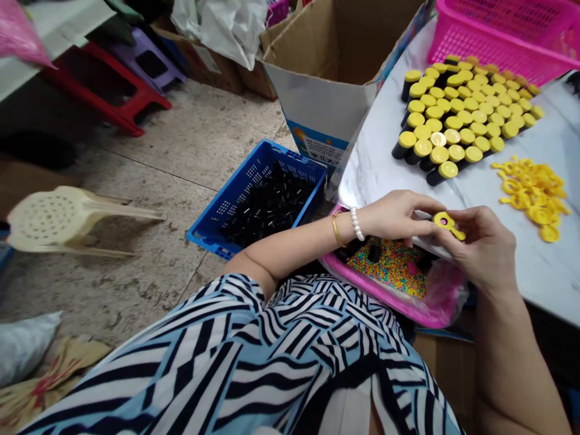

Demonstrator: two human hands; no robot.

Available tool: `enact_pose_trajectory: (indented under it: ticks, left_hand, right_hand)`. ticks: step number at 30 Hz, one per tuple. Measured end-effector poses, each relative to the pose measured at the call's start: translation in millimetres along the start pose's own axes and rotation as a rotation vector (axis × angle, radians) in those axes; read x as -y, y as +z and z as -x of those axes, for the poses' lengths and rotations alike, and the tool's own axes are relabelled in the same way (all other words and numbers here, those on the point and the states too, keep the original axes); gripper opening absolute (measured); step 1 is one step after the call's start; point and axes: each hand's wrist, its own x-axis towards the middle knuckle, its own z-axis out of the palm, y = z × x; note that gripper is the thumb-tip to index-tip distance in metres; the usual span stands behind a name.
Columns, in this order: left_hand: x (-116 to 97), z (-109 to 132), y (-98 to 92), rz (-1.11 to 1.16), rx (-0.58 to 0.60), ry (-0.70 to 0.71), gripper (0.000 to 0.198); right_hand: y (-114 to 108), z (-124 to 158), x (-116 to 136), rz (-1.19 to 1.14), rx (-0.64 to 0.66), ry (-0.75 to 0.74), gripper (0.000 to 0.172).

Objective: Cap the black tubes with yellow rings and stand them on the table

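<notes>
Cap point(447, 226) above far side of bead tray point(385, 294). Right hand point(489, 244) pinches it, thumb and fingers; left hand point(399, 215) touches its other side, can't tell if gripping. Capped tubes point(465, 117) on table point(378, 163) beyond, loose yellow parts point(534, 192) rightward.

Through the head camera I see a garment point(272, 362) filling the bottom of the frame, printed with angled blocks of stripes — black, white and light blue. A dark strip point(347, 377) crosses it at lower centre. Right of centre, I make out a white beaded bracelet point(356, 224) and gold-coloured bangle point(336, 229) on the left wrist point(368, 222).
</notes>
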Motion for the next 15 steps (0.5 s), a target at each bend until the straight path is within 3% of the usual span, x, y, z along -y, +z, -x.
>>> enact_pose_trajectory:
  ticks: [3,5,10,15]
  left_hand:
    - [1,4,5.3,-0.116,-0.118,0.048,0.038]
    - [3,6,9.9,-0.174,-0.133,0.043,0.042]
    - [10,6,16.7,-0.158,-0.147,0.123,0.073]
    - [17,0,23.4,-0.266,-0.191,0.156,0.046]
  right_hand:
    - [7,4,2,0.057,-0.097,-0.025,0.045]
    - [11,6,2,0.012,-0.094,-0.030,0.044]
    - [13,3,-2,-0.092,-0.007,-0.066,0.049]
    - [-10,8,-12,-0.185,0.129,-0.046,0.069]
